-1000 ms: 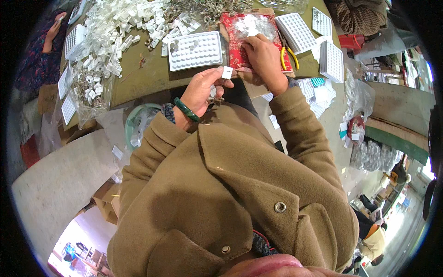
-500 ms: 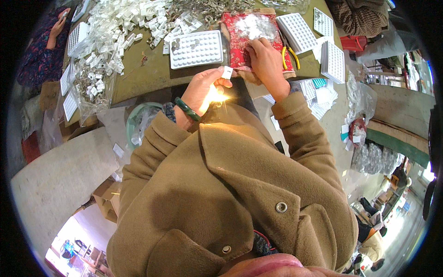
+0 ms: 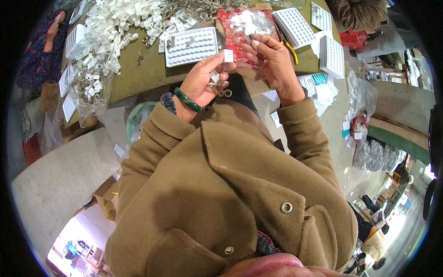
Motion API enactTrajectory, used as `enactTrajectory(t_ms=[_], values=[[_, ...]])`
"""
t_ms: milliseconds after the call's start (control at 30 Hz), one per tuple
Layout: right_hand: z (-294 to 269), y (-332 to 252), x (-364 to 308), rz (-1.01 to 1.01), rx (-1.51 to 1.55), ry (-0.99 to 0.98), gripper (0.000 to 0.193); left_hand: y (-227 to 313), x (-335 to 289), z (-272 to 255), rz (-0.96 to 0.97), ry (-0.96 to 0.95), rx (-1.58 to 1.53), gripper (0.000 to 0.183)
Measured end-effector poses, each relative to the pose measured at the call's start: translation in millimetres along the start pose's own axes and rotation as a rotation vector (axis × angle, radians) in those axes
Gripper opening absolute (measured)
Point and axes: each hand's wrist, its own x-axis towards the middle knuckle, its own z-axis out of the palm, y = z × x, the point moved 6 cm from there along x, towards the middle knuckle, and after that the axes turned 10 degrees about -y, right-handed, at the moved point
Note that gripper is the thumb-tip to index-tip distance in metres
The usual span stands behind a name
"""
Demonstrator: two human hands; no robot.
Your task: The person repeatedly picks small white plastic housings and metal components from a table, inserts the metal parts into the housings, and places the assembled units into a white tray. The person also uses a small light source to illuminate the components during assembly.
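While fingers of left hand (image 3: 199, 82) tight on white tag (image 3: 228, 56), right hand (image 3: 276, 64) palm-inward, fingers nearly together, contents unclear.

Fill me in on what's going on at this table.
A person in a brown coat is handling small pieces. The left hand holds up a small white piece. The right hand is raised by a red patterned cloth bearing a silvery pile; whether its fingertips pinch anything is too small to tell. Beyond the left hand lies a white dimpled tray with a few grey discs.
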Motion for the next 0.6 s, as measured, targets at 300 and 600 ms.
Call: enactTrajectory(t_ms=[300, 600], values=[[22.1, 12.6, -9.6, 0.002, 0.111, -0.045, 0.011, 3.5, -7.2, 10.6, 0.035, -0.003, 0.022, 0.019], [38.9, 14.1, -15.9, -0.104, -0.080, -0.105, 0.010, 6.0, -9.2, 16.0, 0.075, -0.097, 0.025, 0.023]])
